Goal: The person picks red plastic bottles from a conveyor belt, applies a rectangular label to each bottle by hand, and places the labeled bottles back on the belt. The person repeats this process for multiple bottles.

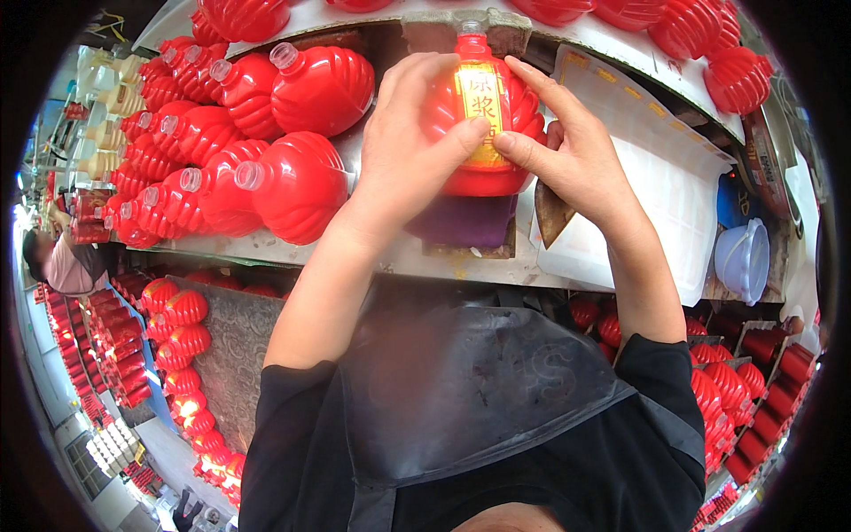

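Observation:
A red ribbed, round-bodied bottle rests upright in front of me on the worktable, with a clear threaded neck at its far end. Its front carries a yellow label with dark characters. My left hand wraps its left side, thumb pressed on the label. From the other side, my right hand cups the bottle, its thumb also on the label's lower part. A purple cloth lies under the bottle's near end. Beside my right wrist is a brown pointed flat piece of unclear kind.
Rows of red bottles lie to the left. A white sheet with labels covers the table's right part. Farther right hangs a light-blue bucket. More red bottles line the far shelf. Another person is at far left.

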Motion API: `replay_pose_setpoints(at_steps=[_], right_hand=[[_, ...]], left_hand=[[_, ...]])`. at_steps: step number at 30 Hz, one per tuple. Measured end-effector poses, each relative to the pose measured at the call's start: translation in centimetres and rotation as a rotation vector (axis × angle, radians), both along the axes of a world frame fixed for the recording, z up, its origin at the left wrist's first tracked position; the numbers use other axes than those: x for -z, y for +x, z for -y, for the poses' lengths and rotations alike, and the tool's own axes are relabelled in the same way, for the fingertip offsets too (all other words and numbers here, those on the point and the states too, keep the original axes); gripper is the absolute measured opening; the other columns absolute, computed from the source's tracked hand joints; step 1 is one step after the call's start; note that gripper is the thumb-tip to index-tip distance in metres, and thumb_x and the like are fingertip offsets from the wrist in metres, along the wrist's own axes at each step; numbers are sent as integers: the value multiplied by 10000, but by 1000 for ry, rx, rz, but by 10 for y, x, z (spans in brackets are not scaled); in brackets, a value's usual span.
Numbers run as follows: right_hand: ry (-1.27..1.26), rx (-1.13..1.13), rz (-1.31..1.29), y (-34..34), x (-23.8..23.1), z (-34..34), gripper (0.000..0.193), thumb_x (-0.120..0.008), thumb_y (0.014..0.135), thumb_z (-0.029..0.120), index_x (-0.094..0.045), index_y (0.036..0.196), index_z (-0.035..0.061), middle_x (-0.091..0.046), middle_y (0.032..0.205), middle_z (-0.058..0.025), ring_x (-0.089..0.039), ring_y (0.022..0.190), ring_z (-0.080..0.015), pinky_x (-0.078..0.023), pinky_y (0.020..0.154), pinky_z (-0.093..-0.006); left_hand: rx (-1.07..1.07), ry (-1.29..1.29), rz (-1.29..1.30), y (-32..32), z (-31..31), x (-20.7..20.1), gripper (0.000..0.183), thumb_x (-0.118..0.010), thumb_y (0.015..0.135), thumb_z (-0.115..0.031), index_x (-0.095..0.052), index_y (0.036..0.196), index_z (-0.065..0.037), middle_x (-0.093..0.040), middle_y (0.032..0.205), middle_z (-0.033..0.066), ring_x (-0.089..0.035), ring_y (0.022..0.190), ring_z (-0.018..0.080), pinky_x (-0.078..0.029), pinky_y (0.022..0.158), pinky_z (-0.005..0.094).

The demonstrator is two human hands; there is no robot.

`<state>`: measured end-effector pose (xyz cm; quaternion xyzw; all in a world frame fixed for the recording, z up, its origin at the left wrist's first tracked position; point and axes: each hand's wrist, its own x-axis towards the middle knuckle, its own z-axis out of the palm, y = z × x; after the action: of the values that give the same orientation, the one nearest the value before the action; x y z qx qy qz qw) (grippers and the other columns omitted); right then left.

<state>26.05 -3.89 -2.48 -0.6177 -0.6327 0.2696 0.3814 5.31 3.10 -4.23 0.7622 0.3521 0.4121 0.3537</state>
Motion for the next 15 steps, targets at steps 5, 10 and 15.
replay_pose_setpoints(at_steps=[5, 10, 15], right_hand=[[-1, 6, 14, -1, -2, 1, 764, -830, 872, 320, -525, 1551, 148, -638, 1323, -30, -441, 698, -38, -431, 623, -203], [-6, 15, 27, -1, -2, 1, 760, -824, 875, 312, -523, 1554, 151, -638, 1326, -35, -437, 699, -40, -430, 628, -205], [-50, -53, -118, 4, -1, -1, 736, -789, 915, 276, -492, 1577, 155, -640, 1303, -26, -419, 691, -41, -424, 628, -211]], left_hand=[[7, 1, 1, -1, -1, 0, 649, -805, 835, -316, -586, 1380, -40, -542, 1415, 190, -556, 1316, 357, -464, 1111, 435], [28, -24, -2, -4, 0, 1, 622, -770, 874, -319, -579, 1396, -42, -532, 1441, 190, -540, 1340, 354, -448, 1126, 433], [96, -125, 93, -8, -3, 5, 631, -688, 943, -342, -511, 1469, -42, -485, 1503, 209, -471, 1417, 366, -389, 1174, 441]])
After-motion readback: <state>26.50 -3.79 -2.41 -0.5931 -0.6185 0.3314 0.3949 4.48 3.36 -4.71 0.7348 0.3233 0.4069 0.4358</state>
